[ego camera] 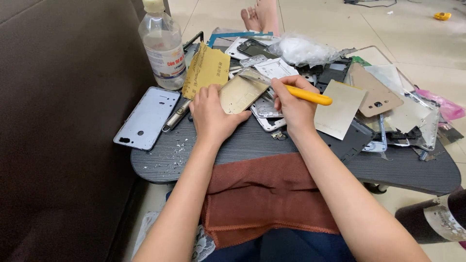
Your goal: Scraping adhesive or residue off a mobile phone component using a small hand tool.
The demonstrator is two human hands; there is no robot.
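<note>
On the dark grey lap table (310,167), among a heap of stripped phone parts, the left hand (211,114) curls around a gold phone back cover (240,93), fingers over its near edge and thumb against its side, propping it tilted off the tabletop. The right hand (293,104) pinches a yellow-handled tool (308,95) like a pen, its working end at the cover's upper right edge (the tip itself is hidden behind the fingers). That cover looks thin, light and fairly stiff, yet likely to bend or crack if levered hard, and its smooth face may slip, so gripping by the long edges seems safest. A pale blue back cover (147,116) lies to the left, near a clear bottle (162,46) and sandpaper sheet (206,69).
</note>
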